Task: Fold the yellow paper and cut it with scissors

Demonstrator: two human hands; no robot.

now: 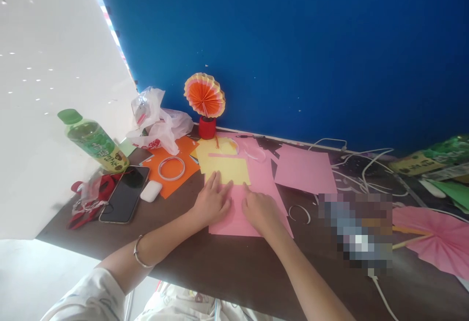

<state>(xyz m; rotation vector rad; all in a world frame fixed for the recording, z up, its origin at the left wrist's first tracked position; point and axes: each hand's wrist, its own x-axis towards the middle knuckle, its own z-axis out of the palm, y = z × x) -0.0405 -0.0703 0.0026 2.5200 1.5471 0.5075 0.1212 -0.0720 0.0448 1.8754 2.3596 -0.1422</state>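
Note:
A yellow paper [230, 168] lies on pink sheets [234, 218] in the middle of the dark table, with a thin pink strip along its upper edge. My left hand [213, 201] lies with spread fingers on the yellow paper's lower left edge and the pink sheet. At the lower right corner of the yellow paper, the extended index finger of my right hand [259, 209] touches the paper; its other fingers are curled under, and nothing shows in them.
On the left are a green bottle [97, 140], a phone [125, 195], a white case [151, 191], red scissors [88, 201] and a tape roll [171, 168] on orange paper. A paper fan [204, 95] stands behind. Pink paper [306, 168], cables and a pink fan [437, 238] lie right.

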